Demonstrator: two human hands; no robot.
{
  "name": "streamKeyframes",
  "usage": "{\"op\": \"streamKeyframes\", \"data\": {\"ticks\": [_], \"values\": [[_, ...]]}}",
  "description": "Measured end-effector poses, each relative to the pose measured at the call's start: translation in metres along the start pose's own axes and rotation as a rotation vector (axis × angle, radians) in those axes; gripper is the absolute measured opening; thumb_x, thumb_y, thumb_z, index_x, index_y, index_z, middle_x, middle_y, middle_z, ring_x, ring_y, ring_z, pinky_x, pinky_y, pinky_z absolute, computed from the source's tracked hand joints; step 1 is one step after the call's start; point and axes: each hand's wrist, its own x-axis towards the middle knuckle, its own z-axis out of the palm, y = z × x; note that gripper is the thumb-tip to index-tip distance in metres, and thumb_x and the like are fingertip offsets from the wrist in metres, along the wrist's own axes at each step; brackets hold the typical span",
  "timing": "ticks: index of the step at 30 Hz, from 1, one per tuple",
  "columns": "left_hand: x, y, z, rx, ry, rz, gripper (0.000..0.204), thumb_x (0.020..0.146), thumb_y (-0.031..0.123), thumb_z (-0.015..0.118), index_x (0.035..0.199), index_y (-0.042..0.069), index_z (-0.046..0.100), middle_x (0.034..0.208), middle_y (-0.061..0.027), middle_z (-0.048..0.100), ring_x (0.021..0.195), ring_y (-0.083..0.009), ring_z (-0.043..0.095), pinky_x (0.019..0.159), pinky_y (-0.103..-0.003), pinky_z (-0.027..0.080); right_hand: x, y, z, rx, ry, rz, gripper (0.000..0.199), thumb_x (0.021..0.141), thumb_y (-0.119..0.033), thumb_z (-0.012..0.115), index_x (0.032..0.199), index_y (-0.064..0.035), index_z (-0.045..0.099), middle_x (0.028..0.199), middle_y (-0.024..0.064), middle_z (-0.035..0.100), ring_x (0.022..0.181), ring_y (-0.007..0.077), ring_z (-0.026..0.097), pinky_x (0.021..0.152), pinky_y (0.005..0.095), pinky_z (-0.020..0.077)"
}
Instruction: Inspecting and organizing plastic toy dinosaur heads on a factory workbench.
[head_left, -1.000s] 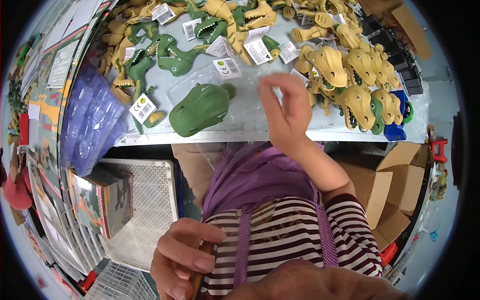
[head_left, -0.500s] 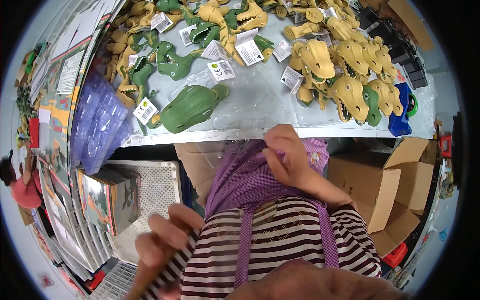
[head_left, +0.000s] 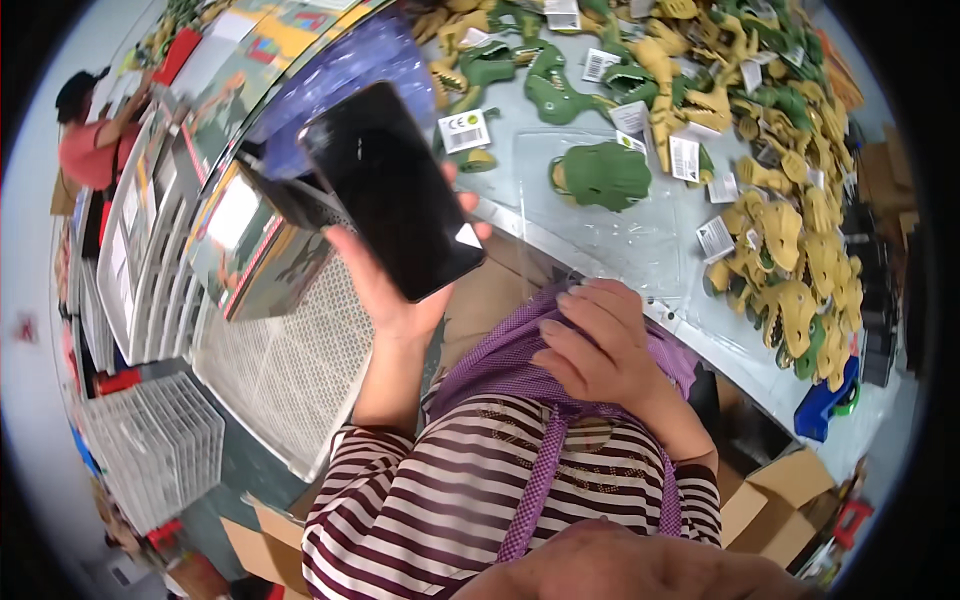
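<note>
My left hand (head_left: 400,300) is wrapped round a smartphone (head_left: 395,190). The phone is tilted, and its black face is dark. My right hand (head_left: 605,345) rests in front of the purple checked apron (head_left: 500,350), fingers loosely bent and a little apart, with nothing visible in them. Beyond it on the table, a green toy dinosaur part (head_left: 605,175) lies on a clear plastic tray (head_left: 535,225). Green dinosaur heads (head_left: 550,85) with white tags lie behind that part.
Yellow dinosaur toys (head_left: 785,300) are heaped on the right of the table (head_left: 700,335), by a blue holder (head_left: 825,405). At left are clear blister trays (head_left: 400,60), printed boxes (head_left: 255,250) and a white perforated crate (head_left: 290,370). Another person (head_left: 90,150) works at far left.
The view has swung left. My left hand has risen from beside my body and now shows a phone in it. My right hand stays near the apron.
</note>
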Motion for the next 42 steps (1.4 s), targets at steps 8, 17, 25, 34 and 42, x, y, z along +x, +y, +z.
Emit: {"op": "streamKeyframes", "data": {"ticks": [8,17,25,34,42], "values": [[-0.007,-0.006,-0.006,-0.11,-0.008,-0.058,0.086,0.083,0.068,0.036,0.141,0.006,0.023,0.138,-0.0193,0.036,0.116,-0.0358,0.048,0.092,-0.053,0.042,0.023,-0.003,0.038,-0.036,-0.167,-0.109,0.039,0.077,-0.034,0.069,0.102,-0.0072,0.057,0.121,0.0119,0.053,0.108,0.0262,0.049,0.088,0.0407,0.0451],[-0.009,-0.015,-0.007,-0.062,-0.097,-0.051,0.088,0.084,0.07,0.03,0.141,0.005,0.022,0.138,-0.0208,0.034,0.117,-0.0346,0.047,0.093,-0.049,0.044,0.032,-0.005,0.049,-0.176,-0.156,-0.15,0.04,0.087,-0.045,0.052,0.102,-0.0082,0.057,0.121,0.0104,0.056,0.111,0.0245,0.048,0.091,0.0386,0.0428],[-0.009,-0.017,-0.006,-0.075,-0.09,-0.06,0.086,0.084,0.071,0.029,0.14,0.005,0.025,0.137,-0.0213,0.035,0.115,-0.035,0.048,0.092,-0.05,0.044,0.025,-0.006,0.038,-0.195,-0.104,-0.145,0.039,0.088,-0.047,0.049,0.097,-0.0095,0.057,0.116,0.0092,0.059,0.11,0.0241,0.049,0.092,0.039,0.0402],[-0.006,-0.015,-0.008,-0.084,-0.107,-0.047,0.088,0.083,0.072,0.029,0.14,0.005,0.024,0.137,-0.0227,0.035,0.115,-0.0365,0.048,0.091,-0.052,0.044,0.012,-0.006,0.033,-0.148,-0.081,-0.067,0.039,0.088,-0.048,0.05,0.097,-0.0109,0.057,0.118,0.0095,0.059,0.109,0.0245,0.049,0.09,0.0413,0.0393],[-0.003,-0.014,-0.01,-0.113,-0.127,-0.044,0.089,0.082,0.07,0.039,0.14,0.003,0.024,0.135,-0.0216,0.037,0.114,-0.0369,0.049,0.093,-0.056,0.041,0.007,-0.009,0.037,-0.12,-0.071,-0.062,0.037,0.087,-0.046,0.052,0.098,-0.012,0.058,0.118,0.0091,0.058,0.11,0.024,0.048,0.091,0.0413,0.0389]]}}
